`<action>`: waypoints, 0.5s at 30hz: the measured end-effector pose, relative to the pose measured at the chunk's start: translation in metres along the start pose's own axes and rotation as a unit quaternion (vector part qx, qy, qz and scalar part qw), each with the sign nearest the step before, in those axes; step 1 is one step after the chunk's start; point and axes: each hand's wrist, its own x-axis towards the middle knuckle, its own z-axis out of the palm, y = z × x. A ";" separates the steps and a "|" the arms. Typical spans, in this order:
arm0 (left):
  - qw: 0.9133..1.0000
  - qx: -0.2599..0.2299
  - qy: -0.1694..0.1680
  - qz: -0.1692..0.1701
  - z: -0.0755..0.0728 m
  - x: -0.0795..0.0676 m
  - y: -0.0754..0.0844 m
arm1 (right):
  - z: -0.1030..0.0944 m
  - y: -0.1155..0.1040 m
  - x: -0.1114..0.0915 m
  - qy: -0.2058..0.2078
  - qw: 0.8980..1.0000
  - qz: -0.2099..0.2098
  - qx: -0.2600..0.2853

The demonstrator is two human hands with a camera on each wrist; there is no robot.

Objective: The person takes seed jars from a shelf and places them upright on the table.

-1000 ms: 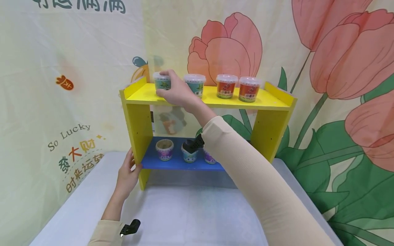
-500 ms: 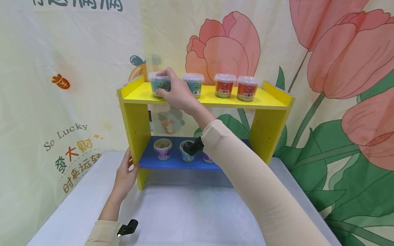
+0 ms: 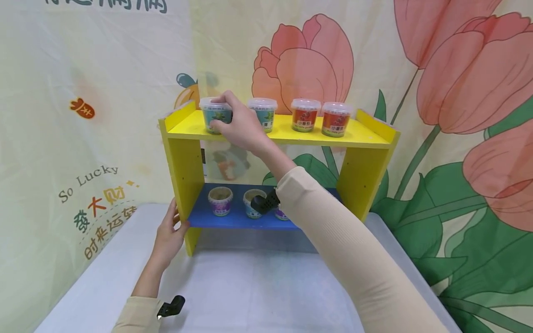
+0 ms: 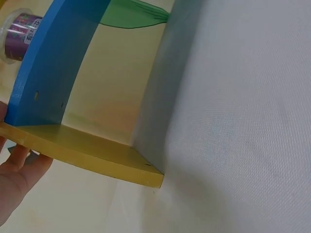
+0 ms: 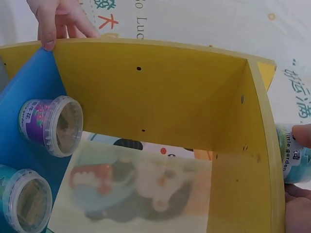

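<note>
In the head view my right hand grips a teal lidded plastic cup at the left end of the top yellow board. The right wrist view shows the thumb and fingers around this teal cup, beside the board's edge. My left hand holds the left side panel of the small yellow and blue shelf, level with the blue board. Its thumb is at the front edge and its fingers lie along the outer face. To the right of the held cup stands another teal cup.
Two red lidded cups stand farther right on the top board. On the blue board are a purple cup, a light-blue cup and another purple cup, partly behind the right sleeve. A white cloth covers the table; a printed curtain hangs behind.
Over the last second the right hand has brought the held teal cup slightly left and toward the front of the top board. The left hand has kept its place on the panel.
</note>
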 end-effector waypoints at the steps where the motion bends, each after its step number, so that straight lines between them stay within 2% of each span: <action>1: 1.000 0.000 -0.001 0.000 0.000 0.000 0.000 | 0.000 -0.001 -0.001 0.001 1.000 -0.001 0.000; 15: 1.000 0.003 -0.003 -0.006 -0.001 0.001 0.003 | -0.013 0.000 -0.026 0.002 1.000 -0.020 0.011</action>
